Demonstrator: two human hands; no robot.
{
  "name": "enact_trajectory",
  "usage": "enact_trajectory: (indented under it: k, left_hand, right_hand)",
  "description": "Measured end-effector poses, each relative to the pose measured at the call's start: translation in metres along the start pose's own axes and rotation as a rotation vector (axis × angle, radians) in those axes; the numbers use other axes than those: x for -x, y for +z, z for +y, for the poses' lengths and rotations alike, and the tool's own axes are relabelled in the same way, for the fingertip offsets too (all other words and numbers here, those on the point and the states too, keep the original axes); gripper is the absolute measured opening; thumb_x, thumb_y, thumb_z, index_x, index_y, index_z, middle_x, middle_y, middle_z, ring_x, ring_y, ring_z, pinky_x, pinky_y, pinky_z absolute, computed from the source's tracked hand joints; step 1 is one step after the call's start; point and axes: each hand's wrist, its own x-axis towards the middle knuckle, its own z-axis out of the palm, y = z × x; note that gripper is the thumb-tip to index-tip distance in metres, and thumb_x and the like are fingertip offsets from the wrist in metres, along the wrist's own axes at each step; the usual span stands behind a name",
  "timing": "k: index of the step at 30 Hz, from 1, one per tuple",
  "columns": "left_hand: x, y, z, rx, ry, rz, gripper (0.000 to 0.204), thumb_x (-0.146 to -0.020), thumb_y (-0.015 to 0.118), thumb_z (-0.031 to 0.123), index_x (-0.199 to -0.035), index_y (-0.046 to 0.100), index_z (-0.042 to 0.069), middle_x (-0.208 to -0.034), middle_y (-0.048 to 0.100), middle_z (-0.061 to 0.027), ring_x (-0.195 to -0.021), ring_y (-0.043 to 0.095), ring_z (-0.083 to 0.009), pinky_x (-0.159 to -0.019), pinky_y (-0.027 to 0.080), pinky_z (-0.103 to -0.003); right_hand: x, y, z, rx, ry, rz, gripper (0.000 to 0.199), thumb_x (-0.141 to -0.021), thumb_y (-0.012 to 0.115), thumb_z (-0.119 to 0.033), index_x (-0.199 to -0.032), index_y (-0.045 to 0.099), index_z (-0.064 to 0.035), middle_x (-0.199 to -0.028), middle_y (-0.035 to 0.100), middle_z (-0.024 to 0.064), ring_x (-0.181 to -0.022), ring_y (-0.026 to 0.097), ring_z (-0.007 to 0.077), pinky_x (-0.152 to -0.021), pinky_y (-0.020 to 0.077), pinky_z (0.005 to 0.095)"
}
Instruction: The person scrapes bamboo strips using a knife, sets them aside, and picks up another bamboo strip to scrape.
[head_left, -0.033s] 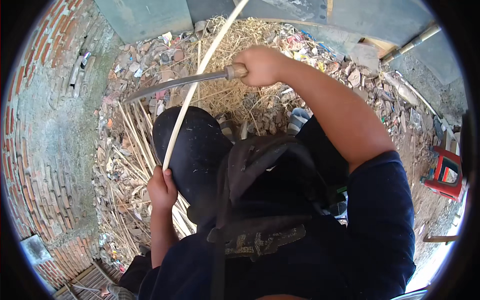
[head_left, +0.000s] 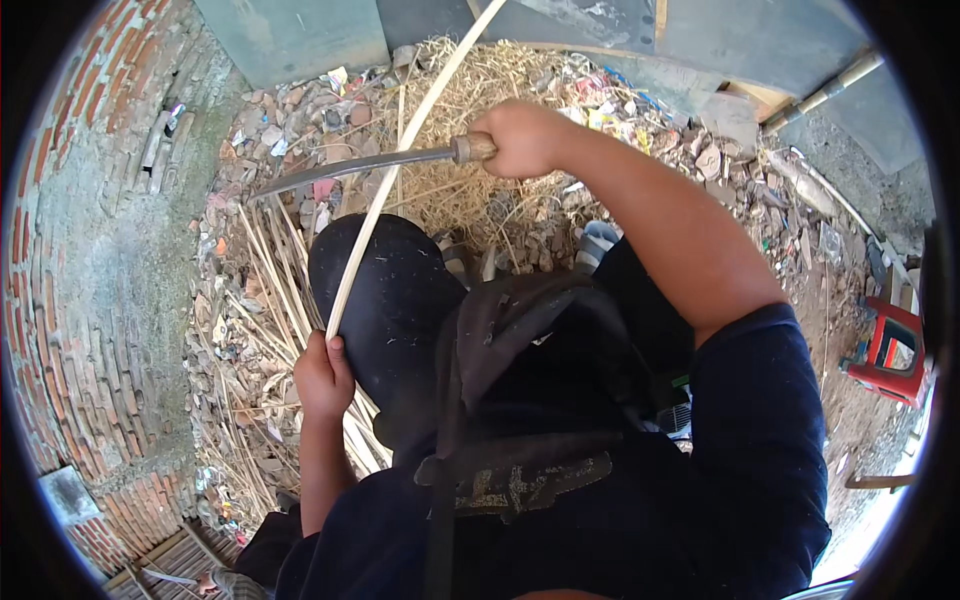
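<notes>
A long pale bamboo strip [head_left: 383,190] rises from my left hand [head_left: 325,375], slanting past my left knee toward the far edge of view. My left fingers and thumb are closed round its near end. In my right hand [head_left: 530,138] is the wooden handle of a long, slightly curved knife [head_left: 350,167], its blade pointing left. The blade crosses the strip beyond my knee and looks to be against it; the exact contact is hard to make out. More pale strips [head_left: 275,275] lie in a bundle on the ground by my left leg.
Curly shavings [head_left: 450,190] are heaped ahead of my feet, among broken bricks and litter [head_left: 710,160]. A brick wall [head_left: 100,300] runs along the left. A red plastic stool [head_left: 890,350] is at the right. At the lower left shows another person's hand [head_left: 208,582] near a blade.
My right hand and the knife have come slightly nearer to me. My left hand keeps its place on the bamboo strip. The other person's hand and blade have shifted a little.
</notes>
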Motion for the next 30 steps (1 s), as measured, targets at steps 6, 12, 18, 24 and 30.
enact_trajectory:
  k: [6, 12, 18, 24, 30]
  left_hand:
    - [0.008, -0.001, -0.003, -0.043, 0.028, 0.013, 0.039, -0.105, 0.044, 0.035, -0.084, 0.047, 0.003, -0.06, 0.054, -0.0238, -0.058, 0.056, -0.0487, -0.051, 0.04, -0.051]
    - [0.011, -0.003, 0.003, -0.032, -0.039, 0.011, 0.045, -0.106, 0.04, 0.04, -0.084, 0.049, 0.001, -0.06, 0.053, -0.0213, -0.057, 0.058, -0.0435, -0.052, 0.041, -0.046]
    - [0.005, -0.006, 0.005, -0.082, 0.031, -0.027, 0.039, -0.105, 0.043, 0.034, -0.084, 0.048, 0.003, -0.062, 0.055, -0.024, -0.06, 0.057, -0.0493, -0.052, 0.041, -0.053]
    - [0.012, -0.009, 0.006, -0.048, 0.014, 0.017, 0.036, -0.105, 0.044, 0.033, -0.086, 0.048, 0.003, -0.06, 0.055, -0.0233, -0.059, 0.057, -0.0483, -0.052, 0.041, -0.051]
    - [0.008, -0.013, 0.002, -0.115, 0.06, 0.004, 0.035, -0.104, 0.047, 0.031, -0.085, 0.05, 0.002, -0.06, 0.054, -0.0223, -0.059, 0.056, -0.0475, -0.052, 0.041, -0.051]
  right_hand:
    - [0.005, 0.003, -0.023, -0.019, -0.049, 0.09, 0.019, -0.076, 0.066, -0.018, -0.093, 0.07, -0.0115, -0.083, 0.07, 0.0126, -0.081, 0.069, 0.0315, -0.079, 0.0562, 0.0462]
    - [0.003, -0.006, -0.013, 0.017, -0.018, 0.027, 0.017, -0.079, 0.063, -0.018, -0.094, 0.07, -0.0119, -0.086, 0.071, 0.0135, -0.083, 0.07, 0.0316, -0.078, 0.057, 0.047]
    - [0.002, -0.005, -0.012, -0.116, 0.051, 0.091, 0.013, -0.078, 0.064, -0.015, -0.089, 0.067, -0.0101, -0.084, 0.071, 0.0125, -0.081, 0.07, 0.0299, -0.08, 0.0576, 0.0451]
    - [0.0, -0.01, 0.007, 0.052, -0.05, 0.068, 0.02, -0.081, 0.063, -0.016, -0.097, 0.071, -0.0085, -0.081, 0.07, 0.014, -0.081, 0.07, 0.0287, -0.077, 0.058, 0.044]
    - [0.011, -0.028, -0.011, -0.105, 0.168, 0.05, 0.018, -0.086, 0.059, -0.016, -0.097, 0.069, -0.006, -0.082, 0.069, 0.0124, -0.081, 0.069, 0.0274, -0.081, 0.0576, 0.0456]
